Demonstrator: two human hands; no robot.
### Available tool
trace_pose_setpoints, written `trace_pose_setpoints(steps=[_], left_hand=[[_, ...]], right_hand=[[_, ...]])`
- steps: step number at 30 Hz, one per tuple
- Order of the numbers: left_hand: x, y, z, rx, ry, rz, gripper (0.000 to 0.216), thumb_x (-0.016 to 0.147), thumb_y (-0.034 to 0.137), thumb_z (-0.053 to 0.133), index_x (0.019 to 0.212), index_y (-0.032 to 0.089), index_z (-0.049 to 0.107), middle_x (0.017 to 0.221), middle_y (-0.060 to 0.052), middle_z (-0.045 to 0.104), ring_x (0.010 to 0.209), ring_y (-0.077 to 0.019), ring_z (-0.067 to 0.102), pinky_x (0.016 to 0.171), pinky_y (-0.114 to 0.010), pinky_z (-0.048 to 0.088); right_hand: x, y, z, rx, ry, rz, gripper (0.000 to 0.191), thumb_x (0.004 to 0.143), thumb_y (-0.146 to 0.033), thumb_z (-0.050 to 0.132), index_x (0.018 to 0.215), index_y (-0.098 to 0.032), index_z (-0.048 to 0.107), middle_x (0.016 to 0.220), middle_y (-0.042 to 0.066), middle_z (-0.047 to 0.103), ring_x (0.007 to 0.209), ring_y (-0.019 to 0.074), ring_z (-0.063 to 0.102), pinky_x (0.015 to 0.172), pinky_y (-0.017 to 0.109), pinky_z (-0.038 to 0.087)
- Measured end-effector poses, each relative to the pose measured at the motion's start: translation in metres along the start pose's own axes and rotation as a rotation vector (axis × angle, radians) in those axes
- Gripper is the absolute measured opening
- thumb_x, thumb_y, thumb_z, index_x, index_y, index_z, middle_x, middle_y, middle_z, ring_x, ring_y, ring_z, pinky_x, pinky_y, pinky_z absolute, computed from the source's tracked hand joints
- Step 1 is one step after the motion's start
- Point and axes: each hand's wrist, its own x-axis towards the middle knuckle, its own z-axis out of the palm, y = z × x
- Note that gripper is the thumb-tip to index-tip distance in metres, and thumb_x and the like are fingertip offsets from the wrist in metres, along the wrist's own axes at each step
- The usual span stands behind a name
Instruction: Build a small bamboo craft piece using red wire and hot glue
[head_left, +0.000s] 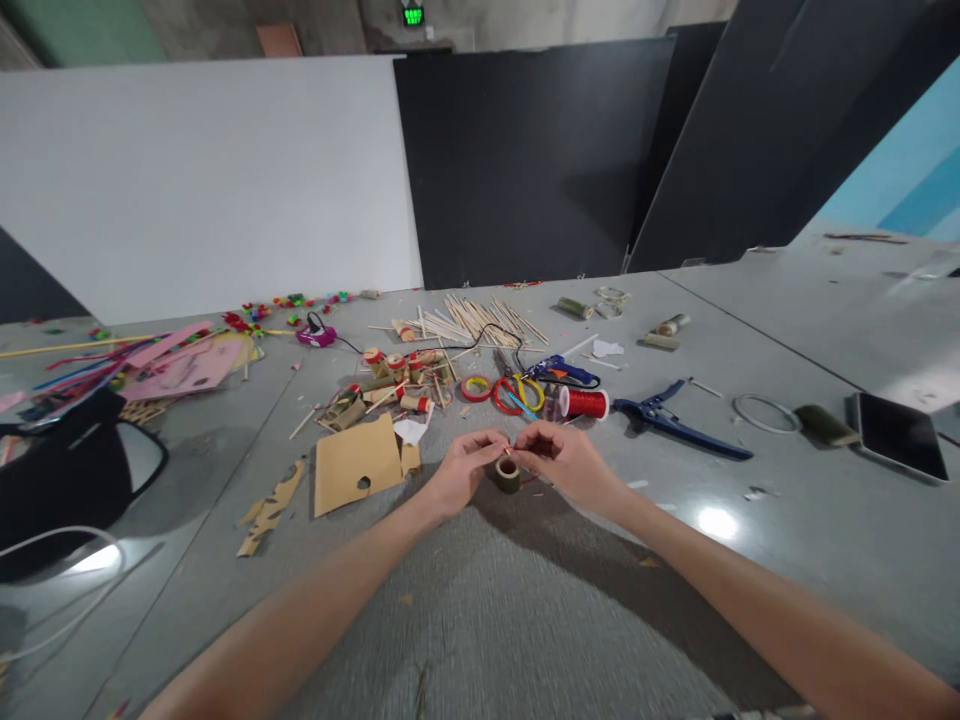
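My left hand (pixel 469 465) and my right hand (pixel 559 460) meet in the middle, fingertips pinched together on a thin red strand (pixel 508 449), much of it hidden by the fingers. Just under the fingertips a short hollow bamboo piece (pixel 508 476) stands upright, its opening facing up. Beyond my right hand lies a spool of red thread (pixel 585 403). Scissors with red and yellow handles (pixel 529 394) and a roll of red tape (pixel 476 388) sit past the fingertips. To the left of my left hand is a cardboard sheet (pixel 356 462) with a hole.
Bamboo pieces with red ends (pixel 395 367) cluster at the left, with wooden sticks (pixel 480 320) behind. A blue glue gun (pixel 562 370), dark blue cutters (pixel 679 425), a wire ring (pixel 765 413) and a black-screened tablet (pixel 900 435) lie rightward. Upright panels (pixel 532 160) border the back.
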Motion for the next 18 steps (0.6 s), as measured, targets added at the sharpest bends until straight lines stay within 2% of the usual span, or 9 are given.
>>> trace_pose_setpoints(steps=[9, 13, 18], left_hand=[[0.0005, -0.0013, -0.0011, -0.185, -0.042, -0.103, 0.021, 0.071, 0.031, 0.085, 0.076, 0.014, 0.074, 0.074, -0.004, 0.065, 0.066, -0.0140, 0.057, 0.066, -0.026, 0.041], [-0.0009, -0.0012, 0.0002, -0.259, -0.050, -0.156, 0.018, 0.071, 0.028, 0.084, 0.076, 0.013, 0.074, 0.073, -0.005, 0.065, 0.066, -0.0138, 0.057, 0.066, -0.026, 0.041], [-0.0023, -0.0038, 0.0009, -0.328, -0.010, -0.217, 0.016, 0.071, 0.026, 0.083, 0.076, 0.014, 0.073, 0.075, -0.005, 0.066, 0.070, -0.0148, 0.059, 0.070, -0.027, 0.044]], right_hand=[[-0.0037, -0.0078, 0.0025, 0.038, -0.058, -0.054, 0.018, 0.091, -0.038, 0.066, 0.093, -0.021, 0.064, 0.079, 0.001, 0.066, 0.071, 0.0154, 0.060, 0.063, 0.027, 0.050], [-0.0053, -0.0081, 0.0035, 0.025, -0.027, -0.082, 0.015, 0.091, -0.035, 0.066, 0.093, -0.021, 0.060, 0.080, 0.000, 0.062, 0.073, 0.0150, 0.058, 0.066, 0.027, 0.048], [-0.0099, -0.0083, 0.0073, 0.081, 0.029, -0.070, 0.021, 0.088, -0.035, 0.069, 0.089, -0.022, 0.052, 0.084, 0.000, 0.058, 0.074, 0.0149, 0.057, 0.068, 0.028, 0.049]])
